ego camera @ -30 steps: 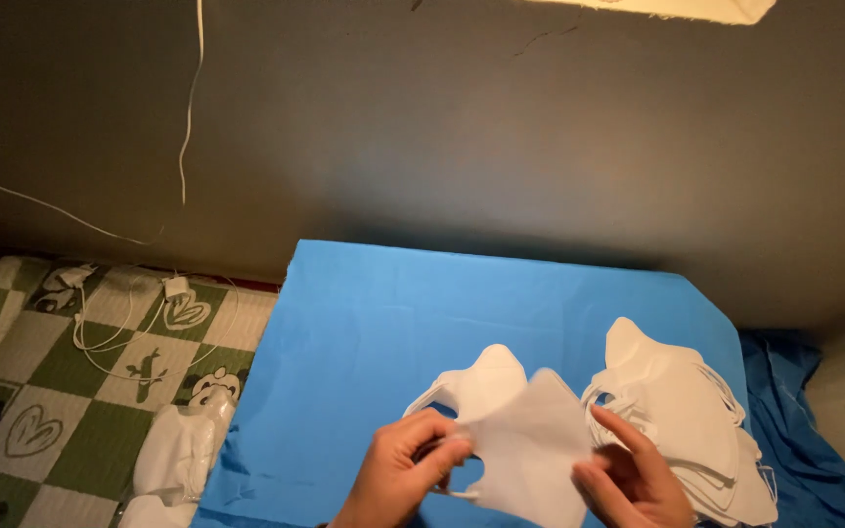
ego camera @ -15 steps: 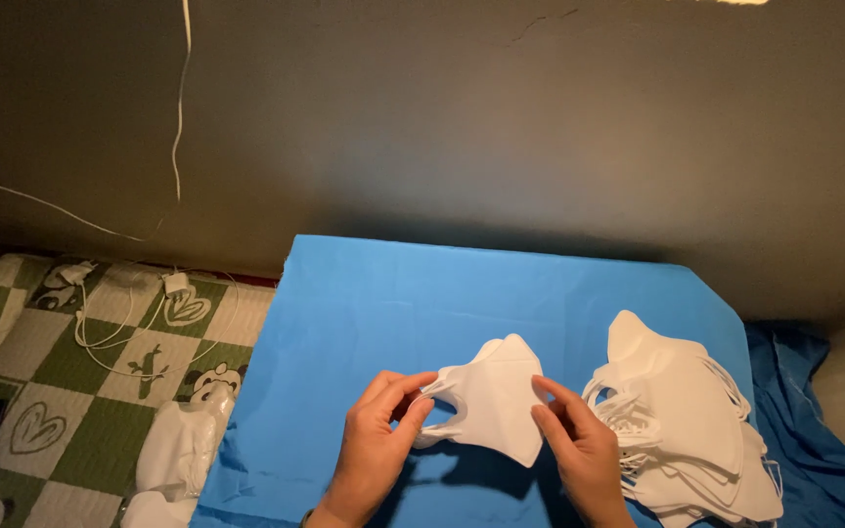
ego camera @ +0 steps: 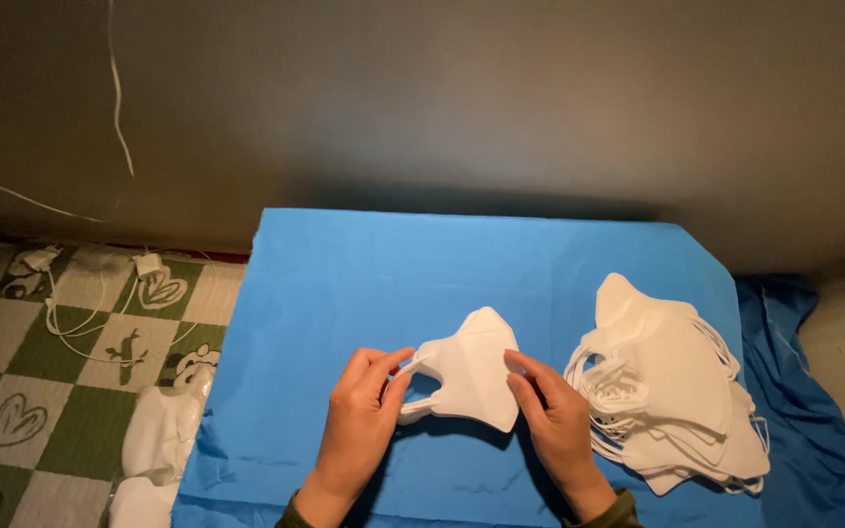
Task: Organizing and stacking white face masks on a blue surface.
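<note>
The left hand (ego camera: 359, 416) pinches the ear loops at the left end of a white folded face mask (ego camera: 469, 370), with thumb and fingers closed on the loops. The right hand (ego camera: 552, 420) lies against the right edge of the same mask, fingers nearly straight and together; whether the thumb grips from below I cannot tell, because the mask and the hand itself hide it. The mask is over the near middle of a blue sheet (ego camera: 393, 274), and it looks lifted a little on the left side, with a shadow under it. Both wrists are cut off by the near edge of the picture, and only a small piece of dark green sleeve shows.

Just right of the right hand there is a pile of white masks (ego camera: 672, 386), fanned out, with loops tangled at its left side; how many masks are in it is not possible to count. Part of this pile hangs over the sheet onto a darker blue cloth (ego camera: 804, 391). On the left, a green and white checked blanket (ego camera: 70, 391) carries a white charger with cable (ego camera: 149, 266) and a clear bag of white things (ego camera: 158, 445), half cut off. The far wall is dark
</note>
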